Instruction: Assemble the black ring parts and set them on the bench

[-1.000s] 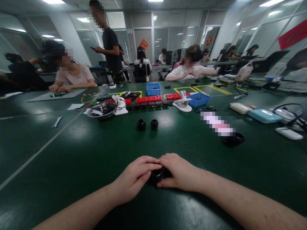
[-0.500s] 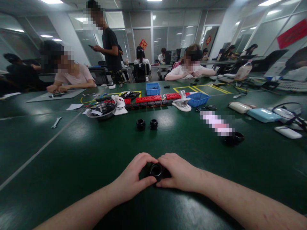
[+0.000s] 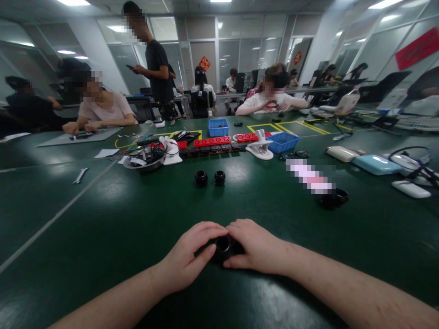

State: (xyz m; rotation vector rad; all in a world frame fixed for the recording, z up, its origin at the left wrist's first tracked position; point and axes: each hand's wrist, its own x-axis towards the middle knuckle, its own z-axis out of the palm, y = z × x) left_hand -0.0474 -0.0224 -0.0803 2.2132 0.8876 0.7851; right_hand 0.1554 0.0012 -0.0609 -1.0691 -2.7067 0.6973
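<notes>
A small black ring-shaped fitting (image 3: pixel 223 245) with a round opening on top stands upright on the green table, low in the middle of the head view. My left hand (image 3: pixel 192 251) curls round its left side, with the fingers behind and the thumb at the front left edge. My right hand (image 3: pixel 252 246) grips the same fitting from the right, thumb low in front and fingers at the back. The fingertips of both hands meet behind the opening. Farther off stand two similar black fittings, a left one (image 3: pixel 201 178) and a right one (image 3: pixel 220 177).
Across the table run red and black power strips (image 3: pixel 212 142), with blue bins (image 3: pixel 283 142) and a metal bowl of cables (image 3: pixel 144 160). A wrench (image 3: pixel 81 176) lies left. Black rings (image 3: pixel 334 198) and a light blue case (image 3: pixel 377 164) are right. Other people sit beyond.
My left thumb has drawn back left from the front of the fitting, and my left fingers have shifted slightly over its back edge. My right hand has stayed in place.
</notes>
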